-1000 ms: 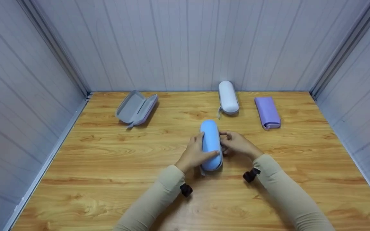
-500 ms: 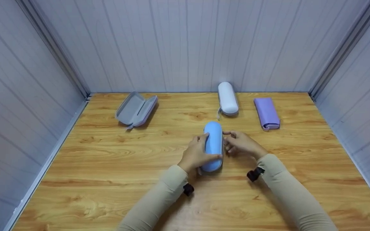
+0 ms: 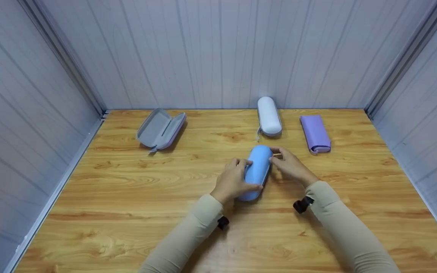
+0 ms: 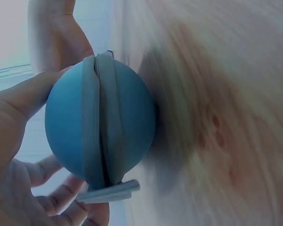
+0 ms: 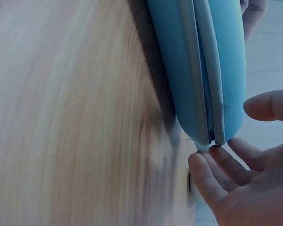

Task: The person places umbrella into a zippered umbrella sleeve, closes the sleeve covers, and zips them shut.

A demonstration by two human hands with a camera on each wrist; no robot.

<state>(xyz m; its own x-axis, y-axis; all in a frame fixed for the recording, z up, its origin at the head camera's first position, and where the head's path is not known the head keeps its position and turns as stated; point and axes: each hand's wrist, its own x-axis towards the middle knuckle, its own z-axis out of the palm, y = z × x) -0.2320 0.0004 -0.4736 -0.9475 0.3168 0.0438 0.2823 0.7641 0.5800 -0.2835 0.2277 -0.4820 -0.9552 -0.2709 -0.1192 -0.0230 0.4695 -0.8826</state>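
Observation:
A light-blue hard glasses case (image 3: 257,167), its two halves together, stands slanted on the wooden table. My left hand (image 3: 232,182) grips it from the left, thumb across the near part and fingers toward the far side. In the left wrist view, a grey seam (image 4: 104,127) runs round the rounded end, with a small grey tab (image 4: 111,192) at one side. My right hand (image 3: 291,163) is at the far right end. In the right wrist view, its loosely bent fingers (image 5: 217,172) reach the case's tip and the thumb lies beside the shell.
An opened grey-lined glasses case (image 3: 159,131) lies at the back left. A white glasses case (image 3: 269,117) with a strap sits near the back wall (image 3: 218,57). Right of it lies a purple soft pouch (image 3: 315,132). Side walls border the table (image 3: 146,189).
The blue case has turned clockwise, its far end swinging right. My right hand has moved slightly up, to that end. My left hand keeps hold of the case.

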